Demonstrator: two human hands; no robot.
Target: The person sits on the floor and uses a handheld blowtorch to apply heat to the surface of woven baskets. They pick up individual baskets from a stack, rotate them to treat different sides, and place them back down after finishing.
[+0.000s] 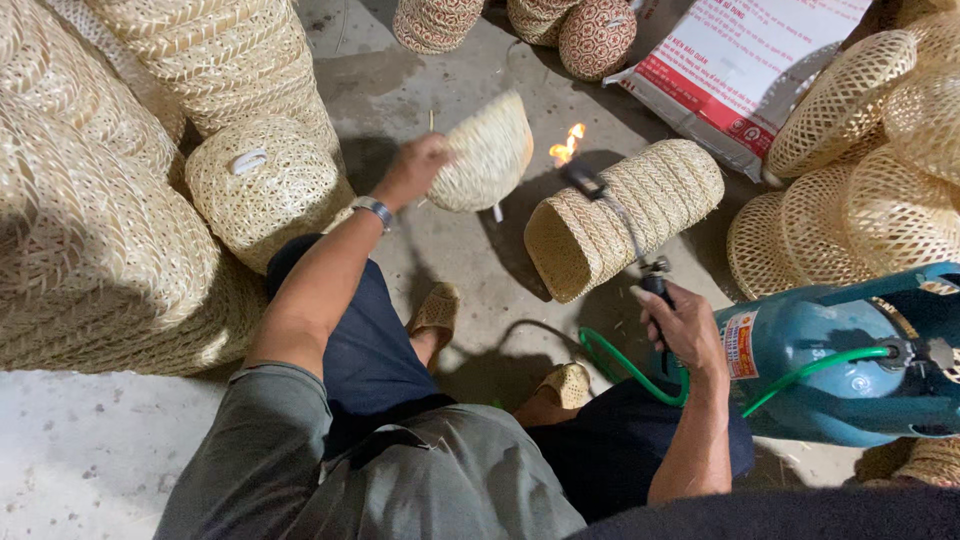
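The small woven basket (484, 152) is up in the air, above the concrete floor (80, 450), and its round bottom faces the fire. The left hand (415, 168) holds it by the rim. The fingers are curled tight on the edge, so the hand is on the far side from the heat. The basket is tipped so the flame (567, 146) can lick at its outside, where little loose bits may stick out.

The flame comes from a long gas torch (612, 212). The right hand (680, 325) grips its handle low down, with the fingers wrapped shut around it (the thumb lies along the top). Holding it that far back keeps the hand far from the fire.

A green hose (620, 365) runs from the torch to a blue-green gas tank (840, 360), which lies on its side just beside the person's right leg, so the hose can reach.

Under the torch lies 1 tall woven basket (620, 215) on its side, its open mouth toward the person. Big stacks of pale woven baskets (110, 200) stand on the left, and more are piled on the right (870, 170). A white and red sack (745, 65) lies behind.
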